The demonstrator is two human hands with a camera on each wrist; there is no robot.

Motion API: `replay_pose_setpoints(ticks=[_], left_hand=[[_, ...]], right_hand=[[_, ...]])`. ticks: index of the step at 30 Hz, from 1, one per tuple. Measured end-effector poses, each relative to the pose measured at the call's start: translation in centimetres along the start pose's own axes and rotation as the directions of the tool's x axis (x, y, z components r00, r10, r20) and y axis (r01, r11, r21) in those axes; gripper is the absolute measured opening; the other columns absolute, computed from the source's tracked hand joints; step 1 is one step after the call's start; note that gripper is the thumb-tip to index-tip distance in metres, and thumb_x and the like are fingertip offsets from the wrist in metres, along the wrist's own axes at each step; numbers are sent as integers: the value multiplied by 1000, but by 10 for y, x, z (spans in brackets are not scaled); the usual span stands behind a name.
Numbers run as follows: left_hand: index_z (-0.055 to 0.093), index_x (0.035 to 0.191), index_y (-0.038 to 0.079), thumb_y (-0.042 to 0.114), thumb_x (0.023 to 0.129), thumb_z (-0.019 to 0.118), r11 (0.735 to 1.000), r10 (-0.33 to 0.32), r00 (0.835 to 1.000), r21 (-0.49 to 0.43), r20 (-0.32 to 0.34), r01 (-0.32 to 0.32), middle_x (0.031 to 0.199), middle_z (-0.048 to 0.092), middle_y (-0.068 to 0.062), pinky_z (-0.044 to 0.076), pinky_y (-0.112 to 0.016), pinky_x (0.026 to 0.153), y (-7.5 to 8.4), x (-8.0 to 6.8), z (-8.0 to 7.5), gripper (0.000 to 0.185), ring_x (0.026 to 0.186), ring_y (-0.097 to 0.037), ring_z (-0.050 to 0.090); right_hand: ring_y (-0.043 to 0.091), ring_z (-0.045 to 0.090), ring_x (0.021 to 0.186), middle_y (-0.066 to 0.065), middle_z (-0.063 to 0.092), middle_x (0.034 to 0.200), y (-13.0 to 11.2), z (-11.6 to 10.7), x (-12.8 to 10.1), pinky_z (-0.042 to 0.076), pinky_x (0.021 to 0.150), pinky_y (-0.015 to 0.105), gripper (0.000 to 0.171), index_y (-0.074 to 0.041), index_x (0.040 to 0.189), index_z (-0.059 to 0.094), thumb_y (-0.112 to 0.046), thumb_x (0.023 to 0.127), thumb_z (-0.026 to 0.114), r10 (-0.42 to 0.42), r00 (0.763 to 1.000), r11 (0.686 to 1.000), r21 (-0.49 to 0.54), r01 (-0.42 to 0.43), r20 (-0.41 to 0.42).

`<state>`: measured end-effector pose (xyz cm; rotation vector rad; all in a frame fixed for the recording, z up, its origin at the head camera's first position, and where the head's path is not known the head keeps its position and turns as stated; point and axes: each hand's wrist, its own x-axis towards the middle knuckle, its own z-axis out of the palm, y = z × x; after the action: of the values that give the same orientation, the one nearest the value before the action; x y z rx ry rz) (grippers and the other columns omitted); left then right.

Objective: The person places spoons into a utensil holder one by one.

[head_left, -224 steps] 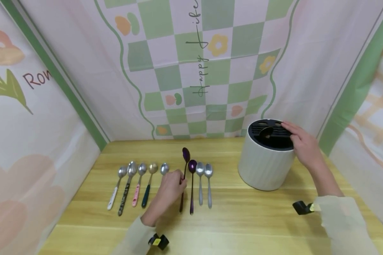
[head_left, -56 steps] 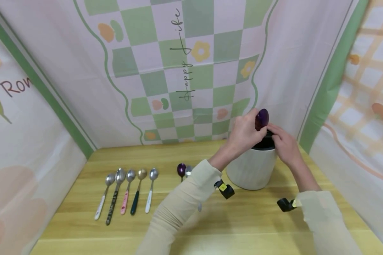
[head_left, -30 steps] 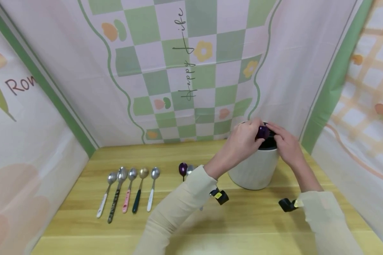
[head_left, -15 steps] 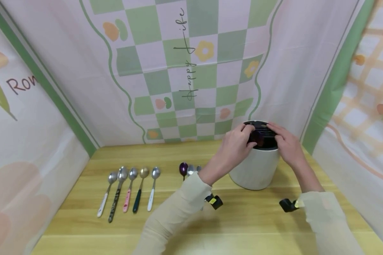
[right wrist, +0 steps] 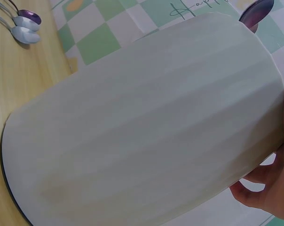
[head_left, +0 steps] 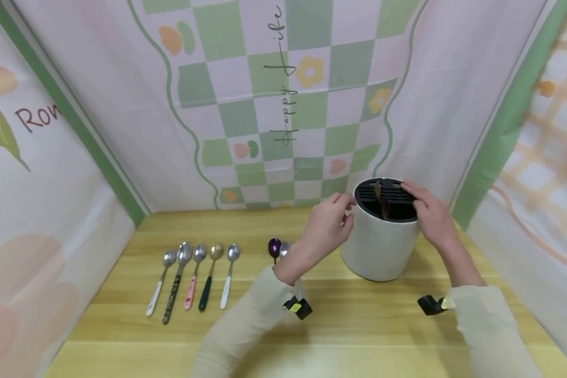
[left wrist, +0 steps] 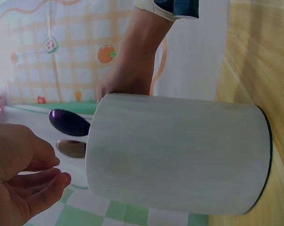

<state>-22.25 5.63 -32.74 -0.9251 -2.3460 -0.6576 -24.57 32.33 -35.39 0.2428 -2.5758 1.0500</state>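
- Moved since half a second back: left hand (head_left: pixel 327 224), now just left of the off-white ribbed cylindrical utensil holder (head_left: pixel 380 252) instead of over its top; a dark purple metal spoon (left wrist: pixel 69 123) is left standing in it.
- Nearest: pale wood-grain worktop (head_left: pixel 359 336); five metal spoons with coloured handles (head_left: pixel 190 295) lie in a row on its left.
- Mid worktop: second purple metal spoon (head_left: pixel 274 248) plus two plain silver metal spoons (right wrist: pixel 25 36), partly hidden under the left wrist in the head view. Risk: low sweep of that cuff could knock them askew.
- Left fingers loosely bent, gap to thumb, nothing held, clear of holder and spoons.
- Right hand (head_left: pixel 437 218): fingers mostly straight on the rim's right side, some bent by the outer wall; probably steadying. Uneven pressure could slide or tip the holder, contents included.
- Holder: black slotted insert (head_left: pixel 397 195); purple spoon bowl-up towards the front, brownish-gold spoon (left wrist: pixel 71 149) behind it. Handles hidden. Front opening looks roomy, so purple one may lean or slip.
- Far: green-and-white checked fabric backdrop (head_left: pixel 307 111).
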Motion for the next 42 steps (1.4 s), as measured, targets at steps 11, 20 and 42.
replay_pose_setpoints(ticks=[11,20,42], left_hand=[[64,117,5,8,95,63,987,-143,987,-66,71,147,103,69,-6,50,-8,66,-28,-35,-13,22,80,-9,66],[60,122,0,5,93,64,955,-254,959,-123,129,269,97,69,-7,50,-8,62,-51,-67,-18,29,78,-10,66],[59,95,-4,0,88,67,872,-473,826,30,307,488,70,57,-7,41,-15,38,-98,-140,3,12,48,-9,48]], right_hand=[[48,28,146,16,37,158,2,-3,3,22,117,67,50,-7,149,45,-18,105,24,0,1000,1000,-5,0,-1],[49,28,146,19,36,158,3,-4,3,20,119,66,50,-5,148,45,-16,105,24,-9,1000,1000,-3,9,-6],[44,30,147,18,41,155,1,2,2,21,124,55,49,-7,147,48,-16,104,26,-19,999,1000,-15,19,-29]])
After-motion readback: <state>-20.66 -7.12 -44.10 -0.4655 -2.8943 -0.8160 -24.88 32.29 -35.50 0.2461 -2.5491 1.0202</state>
